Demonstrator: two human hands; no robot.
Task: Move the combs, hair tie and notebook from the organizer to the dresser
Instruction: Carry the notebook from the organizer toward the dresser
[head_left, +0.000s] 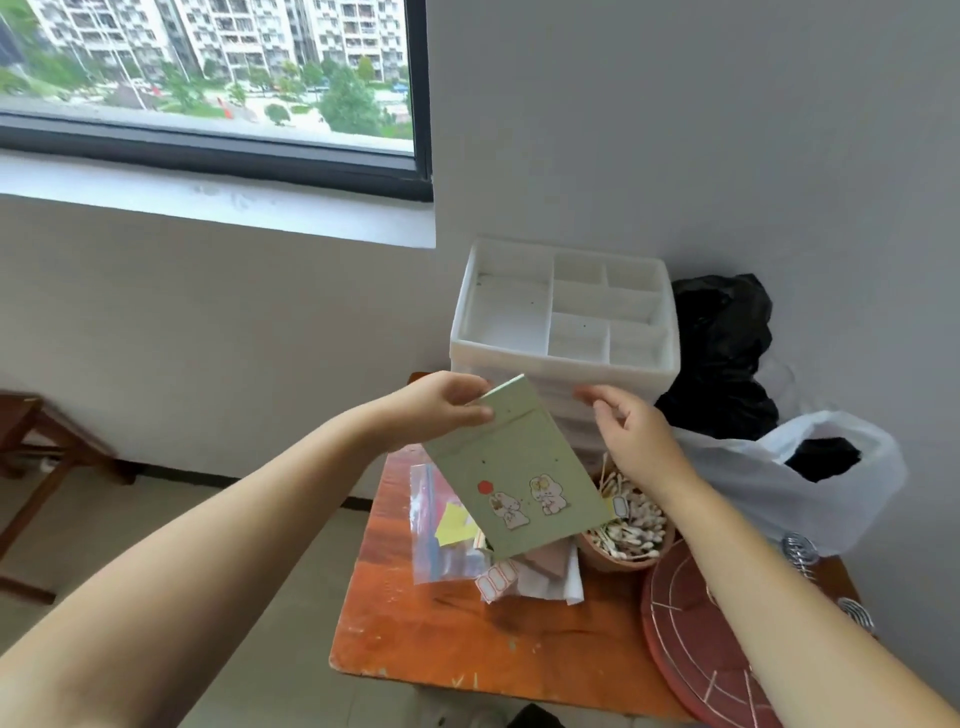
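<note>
A green notebook (519, 467) with cartoon rabbits on its cover hangs tilted in the air above the orange table (467, 639). My left hand (441, 408) pinches its top corner. My right hand (628, 431) is just to the right of the notebook, fingers spread, holding nothing, in front of the white organizer (566, 358). The organizer's top tray compartments look empty. I see no combs or hair tie.
On the table lie a clear zip bag with coloured papers (441, 525), label stickers (496, 577), a bowl of cotton swabs (631, 535) and a round red mat (696, 629). A white plastic bag (789, 483) and black bag (722, 332) sit right. A wooden stool (31, 441) stands left.
</note>
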